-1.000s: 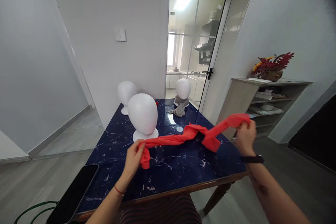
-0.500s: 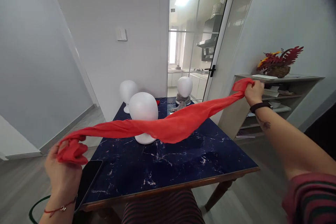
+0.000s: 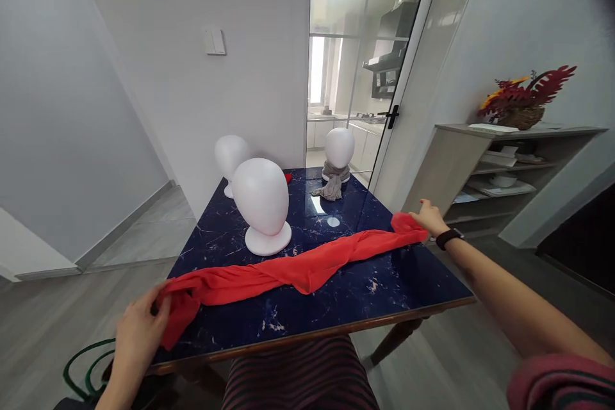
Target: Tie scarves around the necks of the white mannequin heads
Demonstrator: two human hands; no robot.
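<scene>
A long red scarf (image 3: 307,266) stretches lengthwise across the front of the dark blue marbled table (image 3: 336,314), twisted and bunched along its middle. My left hand (image 3: 141,327) grips its left end between curled fingers and thumb, at the table's left front corner. Near the right edge, my right hand (image 3: 431,219) pinches the other end, one finger lifted away from the cloth. Just behind the scarf stands a white mannequin head (image 3: 262,198) on its round base. Farther back are a second white head (image 3: 231,157) and a third head (image 3: 340,147) with a grey scarf (image 3: 331,186) around its neck.
A bit of red cloth (image 3: 288,177) shows behind the front head. At right is a shelf unit (image 3: 528,134) with a flower basket (image 3: 521,116) on top. Behind the table are a wall and a glass door (image 3: 358,64). Green cords (image 3: 77,365) hang at lower left.
Both hands have come down with the red scarf, from raised in front of the heads to the tabletop. The front head is now uncovered, and the phone at left is out of sight.
</scene>
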